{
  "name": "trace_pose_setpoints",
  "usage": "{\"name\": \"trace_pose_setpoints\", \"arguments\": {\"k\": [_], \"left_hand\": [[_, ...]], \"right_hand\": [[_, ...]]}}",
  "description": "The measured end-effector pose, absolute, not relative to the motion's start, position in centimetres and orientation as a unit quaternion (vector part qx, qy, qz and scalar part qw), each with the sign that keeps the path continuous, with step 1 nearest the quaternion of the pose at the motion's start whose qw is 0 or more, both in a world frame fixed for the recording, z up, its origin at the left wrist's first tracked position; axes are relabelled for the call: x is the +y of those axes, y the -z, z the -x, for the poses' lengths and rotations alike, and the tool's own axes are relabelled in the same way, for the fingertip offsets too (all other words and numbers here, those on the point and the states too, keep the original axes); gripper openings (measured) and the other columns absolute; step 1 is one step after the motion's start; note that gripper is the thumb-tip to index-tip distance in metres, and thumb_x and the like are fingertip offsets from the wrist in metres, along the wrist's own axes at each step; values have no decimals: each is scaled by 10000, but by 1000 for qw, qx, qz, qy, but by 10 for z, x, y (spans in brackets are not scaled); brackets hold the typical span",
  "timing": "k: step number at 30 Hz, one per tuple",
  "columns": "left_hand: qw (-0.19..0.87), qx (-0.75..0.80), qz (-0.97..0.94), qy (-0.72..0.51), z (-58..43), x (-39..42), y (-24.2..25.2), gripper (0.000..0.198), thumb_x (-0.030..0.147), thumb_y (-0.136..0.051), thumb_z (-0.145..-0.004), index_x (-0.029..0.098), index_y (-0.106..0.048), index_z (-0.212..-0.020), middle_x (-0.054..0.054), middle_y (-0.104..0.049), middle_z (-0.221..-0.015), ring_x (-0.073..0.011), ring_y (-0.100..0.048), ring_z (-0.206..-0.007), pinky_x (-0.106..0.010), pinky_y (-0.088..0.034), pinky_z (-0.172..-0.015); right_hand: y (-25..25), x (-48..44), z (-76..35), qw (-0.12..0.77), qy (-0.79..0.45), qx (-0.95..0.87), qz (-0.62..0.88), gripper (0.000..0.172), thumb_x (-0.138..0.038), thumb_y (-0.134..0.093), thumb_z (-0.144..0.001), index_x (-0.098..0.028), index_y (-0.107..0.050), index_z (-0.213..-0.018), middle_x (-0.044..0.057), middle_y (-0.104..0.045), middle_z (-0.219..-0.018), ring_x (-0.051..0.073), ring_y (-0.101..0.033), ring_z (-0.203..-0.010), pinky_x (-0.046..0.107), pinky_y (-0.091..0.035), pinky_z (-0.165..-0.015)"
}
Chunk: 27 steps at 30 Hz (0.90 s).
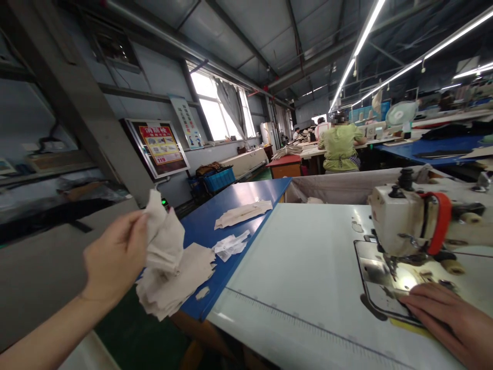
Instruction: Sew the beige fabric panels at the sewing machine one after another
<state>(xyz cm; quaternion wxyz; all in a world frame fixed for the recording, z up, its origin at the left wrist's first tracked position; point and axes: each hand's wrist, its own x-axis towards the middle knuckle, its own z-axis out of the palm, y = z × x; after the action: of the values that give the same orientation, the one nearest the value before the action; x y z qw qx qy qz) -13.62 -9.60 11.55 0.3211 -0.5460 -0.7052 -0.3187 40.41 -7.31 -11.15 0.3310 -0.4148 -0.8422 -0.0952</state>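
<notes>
Head view, left hand (115,257) up, fingers (136,226) pinched on cloth (164,234) above pile (185,280) on blue surface (239,198), right hand (450,316) flat, fingers (418,303) out, holding nothing, by sewing machine (400,218)

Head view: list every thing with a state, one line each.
left hand, pinching a crumpled beige cloth piece, held up
right hand, open, flat on the white sewing machine's metal plate
pile of beige cloth pieces, loosely stacked, overhanging the blue table's edge
needle lamp, lit
ceiling tube lights, on
</notes>
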Motion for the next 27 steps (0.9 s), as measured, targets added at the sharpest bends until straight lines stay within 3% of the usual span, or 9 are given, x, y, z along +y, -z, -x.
{"name": "trace_pose_setpoints", "arguments": {"k": [4, 9, 12, 16, 19, 23, 27], "left_hand": [[282, -535, 747, 276, 59, -91, -93, 401, 403, -368, -963, 213, -673, -1142, -62, -744, -1119, -267, -703, -993, -355, -519, -927], [9, -432, 896, 100, -69, -83, -12, 462, 106, -340, -911, 199, -596, -1285, -96, -731, -1142, -222, -694, -1029, -339, -528, -935], [-93, -447, 889, 40, -133, -82, 18, 354, 231, -371, -970, 207, -647, -1190, -117, -752, -1018, -269, -722, -926, -380, -567, -824], [-187, -435, 874, 113, -160, -77, 22, 429, 409, -324, -1016, 228, -698, -1122, -97, -742, -1104, -260, -694, -1026, -390, -544, -911], [-204, -407, 873, 177, -145, -67, 22, 422, 377, -338, -1009, 237, -674, -1224, -70, -703, -1232, -226, -651, -1126, -363, -499, -1010], [-153, -310, 937, 53, -120, -52, 34, 523, 433, -532, -941, 310, -491, -1447, -31, -430, -1541, -270, -390, -1421, -471, -287, -1185], [-117, -332, 936, -16, -124, -44, 50, 563, 491, -407, -998, 302, -348, -1525, -48, -284, -1603, -281, -263, -1479, -533, -234, -1189]], "right_hand": [[98, -77, -395, 340, 73, -841, 414, 300, -378, -468, -1003, -279, -750, -973, 65, -746, -934, 221, -725, -856, 280, -613, -687], [92, -83, -388, 319, -18, -836, 447, 315, -319, -433, -1024, -242, -721, -926, 49, -694, -888, 184, -673, -825, 290, -563, -736], [88, -85, -386, 308, -40, -835, 454, 291, -245, -431, -1017, -221, -708, -931, 55, -666, -886, 189, -638, -841, 310, -533, -761], [81, -86, -383, 295, -34, -834, 466, 273, -187, -433, -1006, -198, -691, -918, 60, -649, -865, 201, -599, -854, 324, -503, -772], [79, -83, -383, 301, -25, -829, 470, 258, -177, -451, -996, -191, -683, -886, 54, -643, -829, 203, -586, -843, 317, -487, -761], [76, -82, -381, 321, -19, -817, 478, 231, -166, -454, -986, -182, -681, -944, 71, -657, -874, 209, -580, -875, 326, -481, -792], [69, -89, -373, 343, -23, -837, 426, 233, -182, -446, -985, -171, -679, -986, 85, -667, -897, 213, -568, -873, 341, -486, -812]]}}
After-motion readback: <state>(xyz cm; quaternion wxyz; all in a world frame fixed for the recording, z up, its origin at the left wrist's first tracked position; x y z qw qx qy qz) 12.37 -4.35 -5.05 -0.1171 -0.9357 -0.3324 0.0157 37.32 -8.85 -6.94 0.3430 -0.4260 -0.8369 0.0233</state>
